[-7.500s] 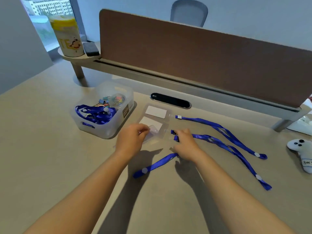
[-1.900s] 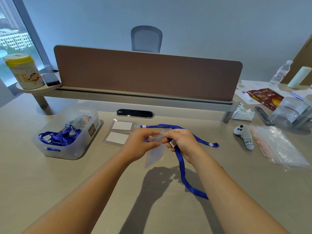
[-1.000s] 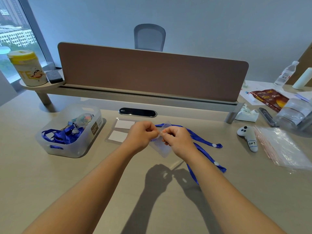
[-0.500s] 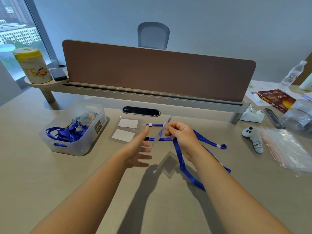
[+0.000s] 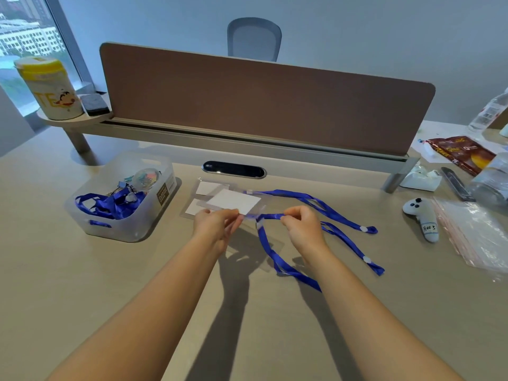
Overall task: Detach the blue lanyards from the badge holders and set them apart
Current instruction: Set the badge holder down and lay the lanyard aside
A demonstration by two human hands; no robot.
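- the left hand (image 5: pixel 217 229) pinches the near edge of a clear badge holder (image 5: pixel 232 202) and keeps it up off the desk (image 5: pixel 82 284); fingers closed on the plastic, so the holder stays flat and does not flop
- the right hand (image 5: pixel 303 229) is closed too — thumb and finger pinch the blue lanyard (image 5: pixel 270 216) close to where it joins the holder; i think the two hands sit on each side of the join so one can pull while the other holds tight
- if the strap has come free yet, i cannot tell; the join is small and partly hidden
- the held holder is see-through with a white card inside; the lanyard is a flat, bright blue strap that hangs down from the right hand and trails onto the desk
- two more blue straps (image 5: pixel 343 215) lie on the desk to the right, with little white dots near their ends
- more holders (image 5: pixel 203 188) lie flat behind the hands, near a clear bin (image 5: pixel 154 215) — more blue straps are piled inside it
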